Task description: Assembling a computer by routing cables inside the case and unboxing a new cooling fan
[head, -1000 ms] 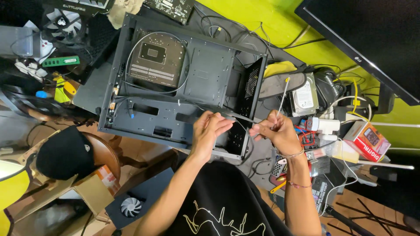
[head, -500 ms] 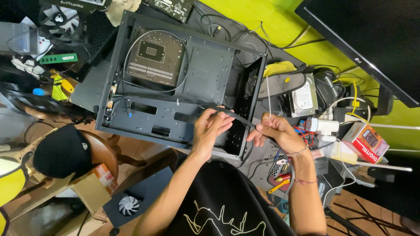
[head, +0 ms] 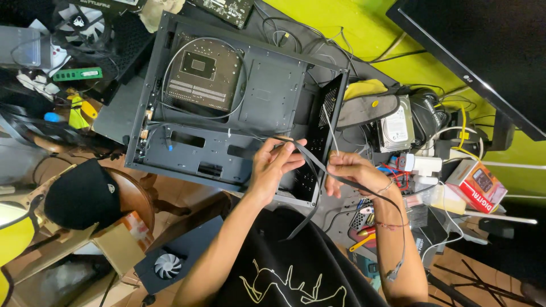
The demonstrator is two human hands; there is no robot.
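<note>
- Cable (head: 318,165), flat and grey, runs between both hands over the near edge of the open case (head: 267,102).
- Left hand (head: 273,165) pinches its upper end.
- Right hand (head: 352,173) is closed around it.
- Hard drive (head: 396,128) lies right of the case on the bench (head: 122,113).

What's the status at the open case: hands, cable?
Left hand pinching flat grey cable with its fingers. Right hand gripping same cable. Cable spans open PC case corner, loose end hanging down. Nothing blocking.
</note>
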